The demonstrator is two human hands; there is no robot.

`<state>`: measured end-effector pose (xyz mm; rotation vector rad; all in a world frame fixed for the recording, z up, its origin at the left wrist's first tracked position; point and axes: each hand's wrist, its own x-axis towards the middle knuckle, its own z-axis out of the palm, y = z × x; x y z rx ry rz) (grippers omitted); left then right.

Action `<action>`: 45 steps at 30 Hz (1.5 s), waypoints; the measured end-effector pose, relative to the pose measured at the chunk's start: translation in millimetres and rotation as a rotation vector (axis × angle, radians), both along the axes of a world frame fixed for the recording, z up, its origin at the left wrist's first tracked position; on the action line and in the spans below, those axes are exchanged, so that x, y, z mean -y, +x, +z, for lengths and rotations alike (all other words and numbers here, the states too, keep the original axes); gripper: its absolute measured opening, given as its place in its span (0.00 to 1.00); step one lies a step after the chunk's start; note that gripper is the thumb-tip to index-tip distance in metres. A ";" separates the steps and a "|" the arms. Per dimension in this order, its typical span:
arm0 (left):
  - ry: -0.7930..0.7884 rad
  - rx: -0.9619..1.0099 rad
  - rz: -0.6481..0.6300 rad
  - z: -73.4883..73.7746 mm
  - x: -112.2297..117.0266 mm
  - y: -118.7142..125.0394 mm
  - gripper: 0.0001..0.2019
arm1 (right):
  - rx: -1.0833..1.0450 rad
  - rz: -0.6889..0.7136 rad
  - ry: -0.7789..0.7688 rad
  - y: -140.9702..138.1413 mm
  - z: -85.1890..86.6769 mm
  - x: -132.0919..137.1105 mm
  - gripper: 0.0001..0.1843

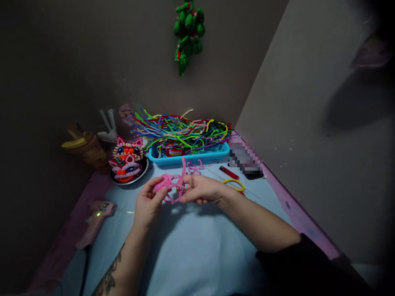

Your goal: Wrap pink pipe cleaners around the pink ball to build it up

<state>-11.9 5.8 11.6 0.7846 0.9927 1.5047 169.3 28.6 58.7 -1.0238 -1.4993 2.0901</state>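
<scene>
Pink pipe cleaners point(166, 181), bent and looped into a loose shape, are held up between both hands above the blue cloth. My left hand point(150, 201) pinches the denser, coiled side with thumb and fingers. At the other side, my right hand point(197, 189) grips the pink strands between thumb and forefinger, and one end sticks up above it. More pink pipe cleaner pieces point(195, 166) lie on the cloth just beyond my right hand. Scissors with yellow handles point(234, 185) rest by my right wrist, partly hidden by it.
A blue tray point(188, 158) heaped with colourful pipe cleaners point(185, 131) stands at the back. Finished fuzzy animal faces point(128, 158) sit in a round dish at left. A pink glue gun point(98, 222) with a lit green light lies nearer. A red lighter-like object point(229, 172) and a phone point(247, 162) are at right.
</scene>
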 end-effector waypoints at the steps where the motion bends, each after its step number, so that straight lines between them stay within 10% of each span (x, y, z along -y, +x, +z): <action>1: 0.007 -0.025 0.000 -1.8 0.3 -0.4 0.20 | -0.005 -0.015 0.015 -1.1 -0.2 0.6 0.17; 17: 0.059 -0.136 0.047 -11.9 4.8 -0.1 0.20 | 0.054 -0.129 0.274 -9.0 -19.2 -3.9 0.19; 22: 0.036 -0.089 0.062 -8.9 4.4 0.0 0.21 | 0.179 -0.418 0.543 -14.2 -17.9 2.2 0.22; 27: 0.023 -0.061 0.066 -3.0 5.3 2.6 0.21 | 0.149 -0.532 0.991 -16.9 -23.1 10.2 0.03; 32: -0.005 -0.128 0.145 1.4 6.4 4.5 0.22 | -0.096 -0.099 1.326 -17.3 -4.9 29.1 0.08; 35: -0.008 -0.123 0.164 1.6 5.7 3.6 0.22 | -0.316 0.294 1.191 -8.3 20.1 37.7 0.09; 38: -0.002 -0.072 0.138 -1.7 4.2 2.8 0.22 | -0.490 0.381 0.945 8.6 32.3 30.9 0.11; 42: 0.002 -0.084 0.093 -8.1 2.8 3.4 0.22 | -0.544 -0.052 0.701 20.6 16.7 7.3 0.30; 45: 0.024 -0.101 0.066 -12.1 2.4 3.9 0.21 | -0.206 -0.370 0.890 12.7 -0.6 -3.2 0.28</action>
